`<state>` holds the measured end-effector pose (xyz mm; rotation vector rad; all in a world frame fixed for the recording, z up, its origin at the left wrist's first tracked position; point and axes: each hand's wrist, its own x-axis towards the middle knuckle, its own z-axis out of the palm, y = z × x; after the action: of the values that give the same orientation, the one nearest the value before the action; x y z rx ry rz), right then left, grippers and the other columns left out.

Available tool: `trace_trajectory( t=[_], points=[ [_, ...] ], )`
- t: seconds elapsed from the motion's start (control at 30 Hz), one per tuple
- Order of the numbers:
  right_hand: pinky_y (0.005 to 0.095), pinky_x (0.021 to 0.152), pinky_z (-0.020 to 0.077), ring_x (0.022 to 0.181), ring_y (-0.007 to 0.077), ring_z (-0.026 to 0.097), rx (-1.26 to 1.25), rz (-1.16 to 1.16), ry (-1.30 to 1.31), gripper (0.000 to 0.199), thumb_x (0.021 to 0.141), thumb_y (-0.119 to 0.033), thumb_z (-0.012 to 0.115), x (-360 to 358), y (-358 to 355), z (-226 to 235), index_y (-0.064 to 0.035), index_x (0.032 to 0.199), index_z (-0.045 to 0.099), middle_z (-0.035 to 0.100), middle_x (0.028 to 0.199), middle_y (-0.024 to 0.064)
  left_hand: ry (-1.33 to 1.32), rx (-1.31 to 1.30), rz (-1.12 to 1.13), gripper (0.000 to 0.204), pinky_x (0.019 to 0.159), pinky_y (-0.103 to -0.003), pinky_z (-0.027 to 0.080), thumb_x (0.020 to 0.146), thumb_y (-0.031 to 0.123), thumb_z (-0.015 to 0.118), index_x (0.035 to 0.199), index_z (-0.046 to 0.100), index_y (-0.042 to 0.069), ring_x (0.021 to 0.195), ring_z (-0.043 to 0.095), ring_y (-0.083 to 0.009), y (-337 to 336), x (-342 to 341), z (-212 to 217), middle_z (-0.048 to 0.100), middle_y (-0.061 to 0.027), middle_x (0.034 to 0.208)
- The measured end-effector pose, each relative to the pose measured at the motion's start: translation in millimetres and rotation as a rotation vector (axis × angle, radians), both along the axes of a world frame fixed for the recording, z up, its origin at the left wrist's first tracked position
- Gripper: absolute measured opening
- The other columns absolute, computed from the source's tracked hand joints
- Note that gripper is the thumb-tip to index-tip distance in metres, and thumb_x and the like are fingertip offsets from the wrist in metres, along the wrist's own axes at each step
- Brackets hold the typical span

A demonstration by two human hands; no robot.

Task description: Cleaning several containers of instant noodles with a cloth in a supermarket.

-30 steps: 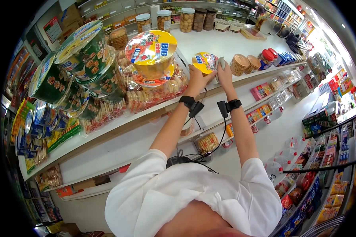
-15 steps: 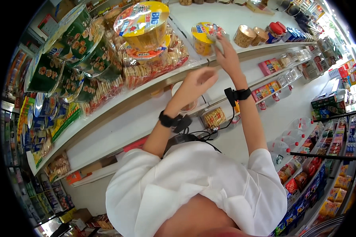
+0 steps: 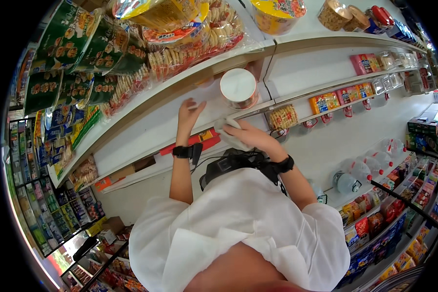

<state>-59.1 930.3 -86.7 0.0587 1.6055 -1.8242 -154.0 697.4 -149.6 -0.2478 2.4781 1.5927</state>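
My right hand (image 3: 254,136) is closed on a pale grey cloth (image 3: 227,130), over the front of the lower shelf. Just beyond the cloth stands a round tub (image 3: 239,89) with a white lid, upright on that shelf under the overhanging top shelf. To the left of the tub, my left hand (image 3: 187,119) hovers with nothing in it, its fingers apart. Both wrists wear black straps. On the top shelf are a yellow instant noodle cup (image 3: 278,15) and, further left, bagged round biscuits (image 3: 180,54) with other noodle cups on top.
Large green packages (image 3: 63,46) are stacked at the left end of the top shelf. A clear jar of light snacks (image 3: 283,117) and colourful boxes (image 3: 324,102) line the lower shelf to the right. Big clear bottles (image 3: 357,169) stand on the floor beside racks of packaged snacks (image 3: 362,233).
My right hand has brought the cloth from the noodle cup on the top shelf down to the lower shelf. The left hand has moved down and left. The view has shifted, showing the tub fully.
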Motion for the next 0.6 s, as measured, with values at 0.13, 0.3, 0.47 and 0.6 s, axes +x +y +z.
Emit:
trace_trajectory(
  t=[0.13, 0.3, 0.47, 0.6],
  points=[
    [0.0300, 0.090, 0.0467, 0.101, 0.0187, 0.058, 0.049, 0.048, -0.047, 0.058, 0.096, -0.045, 0.055, -14.8, -42.2, -47.8, 0.0009, 0.133, 0.053, 0.064, 0.112, 0.0110, 0.339, -0.209, 0.189, 0.069, 0.083, -0.032, 0.052, 0.081, 0.027, 0.080, 0.131, 0.049, -0.009, 0.097, 0.064, -0.0201, 2.1, -35.9, -45.2, 0.061, -0.0219, 0.119],
    [0.0340, 0.092, 0.0457, 0.102, 0.0247, 0.058, 0.063, -0.350, 0.162, 0.061, 0.097, -0.041, 0.054, -36.9, -85.1, -73.5, 0.0048, 0.136, 0.045, 0.063, 0.113, 0.0159, 0.387, 0.057, -0.204, 0.054, 0.086, -0.032, 0.050, 0.077, 0.026, 0.083, 0.117, 0.062, -0.004, 0.098, 0.063, -0.0188, 1.5, -80.7, -50.6, 0.068, -0.0124, 0.110],
    [0.0322, 0.095, 0.0420, 0.106, 0.0222, 0.055, 0.074, -0.511, 0.298, 0.048, 0.100, -0.032, 0.052, -57.0, -111.0, -52.6, 0.0029, 0.133, 0.047, 0.061, 0.115, 0.0144, 0.174, 0.083, -0.097, 0.048, 0.091, -0.034, 0.048, 0.080, 0.031, 0.079, 0.114, 0.066, 0.001, 0.103, 0.064, -0.0215, -1.8, -102.9, -80.8, 0.070, -0.0101, 0.111],
    [0.0304, 0.098, 0.0390, 0.108, 0.0201, 0.051, 0.110, -0.692, 0.394, 0.041, 0.103, -0.029, 0.050, -67.6, -120.9, -58.6, 0.0008, 0.132, 0.049, 0.059, 0.116, 0.0112, 0.243, -0.132, -0.095, 0.053, 0.098, -0.035, 0.044, 0.085, 0.043, 0.070, 0.119, 0.064, 0.002, 0.115, 0.060, -0.0287, -17.4, -113.1, -105.9, 0.067, -0.0145, 0.120]
  ],
)
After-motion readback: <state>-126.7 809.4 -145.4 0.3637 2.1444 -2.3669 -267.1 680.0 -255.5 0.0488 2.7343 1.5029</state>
